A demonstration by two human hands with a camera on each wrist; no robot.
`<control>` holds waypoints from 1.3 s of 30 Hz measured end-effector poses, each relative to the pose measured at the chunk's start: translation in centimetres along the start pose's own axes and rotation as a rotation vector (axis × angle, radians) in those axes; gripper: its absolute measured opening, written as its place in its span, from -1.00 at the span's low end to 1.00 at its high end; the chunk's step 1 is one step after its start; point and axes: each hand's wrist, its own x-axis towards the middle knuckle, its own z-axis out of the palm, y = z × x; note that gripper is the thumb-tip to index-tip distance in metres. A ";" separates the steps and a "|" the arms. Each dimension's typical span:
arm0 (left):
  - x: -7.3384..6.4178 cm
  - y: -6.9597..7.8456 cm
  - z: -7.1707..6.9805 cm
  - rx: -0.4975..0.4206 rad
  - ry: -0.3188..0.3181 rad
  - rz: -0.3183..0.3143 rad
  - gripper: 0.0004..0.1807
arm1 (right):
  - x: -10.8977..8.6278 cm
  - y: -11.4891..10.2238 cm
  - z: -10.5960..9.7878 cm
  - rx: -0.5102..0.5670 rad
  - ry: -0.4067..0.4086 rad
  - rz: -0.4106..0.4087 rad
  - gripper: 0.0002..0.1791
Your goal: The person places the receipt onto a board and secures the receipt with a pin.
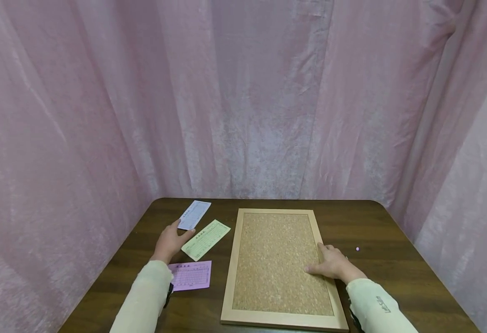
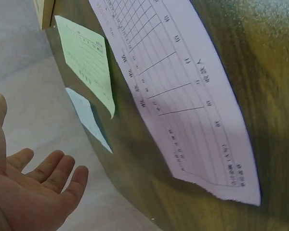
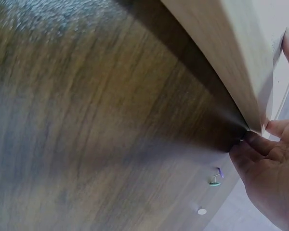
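Note:
My right hand (image 1: 332, 264) holds the right edge of a wood-framed corkboard (image 1: 280, 259) lying on the table. Its thumb is over the cork and the other fingers are at the outer side of the frame, as the right wrist view shows. On the left, my left hand (image 1: 170, 243) hovers with loosely spread fingers and nothing in it. Close to its fingertips lie a pale blue printed slip (image 1: 195, 213) and a green slip (image 1: 206, 239). A purple slip (image 1: 192, 276) lies by the left wrist, partly covered by the sleeve.
Right of the board, a small purple push pin (image 1: 357, 249) lies on the dark wooden table (image 1: 376, 286). In the right wrist view a green pin (image 3: 215, 183) and a white pin (image 3: 202, 211) also appear. Pink curtains (image 1: 260, 101) hang round the table.

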 end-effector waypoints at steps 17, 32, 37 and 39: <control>-0.5 -1.9 0.9 -0.095 0.038 -0.060 -0.22 | -0.2 -0.2 -0.1 0.004 0.007 -0.028 0.25; -0.8 -2.7 1.7 -0.213 0.014 -0.195 -0.27 | -0.3 -0.1 -0.1 0.006 0.005 -0.016 0.25; -0.7 -2.9 2.0 -0.254 0.028 -0.209 -0.31 | -0.2 0.1 0.0 -0.004 0.008 -0.027 0.23; -0.7 -3.0 2.1 -0.269 0.033 -0.215 -0.33 | -0.2 0.2 0.0 -0.004 0.011 -0.034 0.22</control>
